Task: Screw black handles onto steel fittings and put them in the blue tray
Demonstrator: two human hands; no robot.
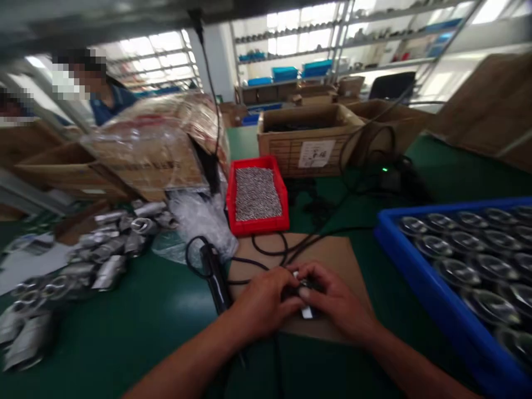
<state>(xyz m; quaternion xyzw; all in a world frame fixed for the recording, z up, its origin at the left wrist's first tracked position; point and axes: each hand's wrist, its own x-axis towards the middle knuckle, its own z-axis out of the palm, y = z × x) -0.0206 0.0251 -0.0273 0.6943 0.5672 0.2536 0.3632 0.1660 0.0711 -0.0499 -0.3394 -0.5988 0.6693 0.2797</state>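
Observation:
My left hand [268,299] and my right hand [334,299] meet over a flat piece of cardboard [328,249]. Between their fingers is a small part [306,312] with a shiny, pale metal-like surface; my fingers cover most of it, so its kind cannot be made out. Both hands are closed on this part, thumbs and fingertips pressed to it. Left of my left hand lies a black electric screwdriver [215,280] with a looped cord. Behind the cardboard stands a red bin [260,226] filled with many small silvery pieces.
At right, a blue tray [390,233] holds rows of round, shiny parts. Silvery metal housings [110,244] are heaped at left beside a clear plastic bag [203,221]. Cardboard boxes [307,138] line the back, with black cables near them. A person [110,102] is beyond the boxes.

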